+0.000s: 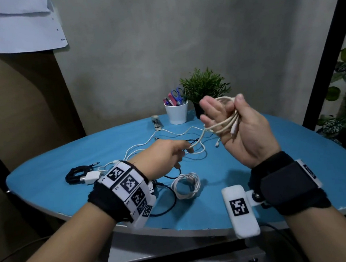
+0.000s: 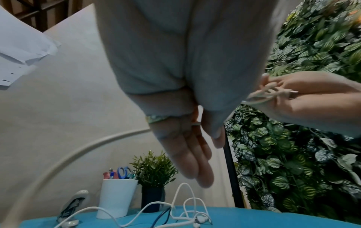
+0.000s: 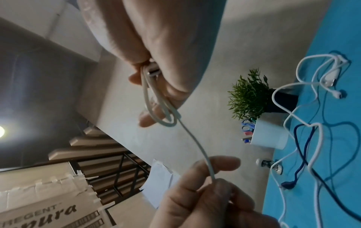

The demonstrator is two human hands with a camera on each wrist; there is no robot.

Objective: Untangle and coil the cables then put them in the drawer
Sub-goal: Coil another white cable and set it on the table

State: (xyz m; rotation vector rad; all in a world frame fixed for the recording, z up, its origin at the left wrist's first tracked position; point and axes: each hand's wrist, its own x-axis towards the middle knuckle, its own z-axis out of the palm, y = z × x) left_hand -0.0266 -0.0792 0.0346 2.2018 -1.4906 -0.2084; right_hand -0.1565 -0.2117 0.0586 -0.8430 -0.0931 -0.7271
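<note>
My right hand (image 1: 225, 113) is raised above the blue table (image 1: 296, 162), palm toward me. A cream cable (image 1: 222, 124) is wound in loops around its fingers, and the thumb pins them. In the right wrist view the cream cable (image 3: 195, 141) runs from those loops down to my left hand (image 3: 210, 185). My left hand (image 1: 187, 148) pinches the free length lower down and to the left. On the table lie a coiled white cable (image 1: 186, 185), a black cable bundle with a white plug (image 1: 77, 174) and loose white and dark cables (image 1: 158, 136), tangled together.
A white cup of scissors and pens (image 1: 176, 111), a small potted plant (image 1: 203, 86) and a small stapler-like object (image 1: 156, 121) stand at the table's far edge. A grey cabinet front with a knob (image 1: 253, 260) shows under the near edge. A black post (image 1: 327, 44) rises at right.
</note>
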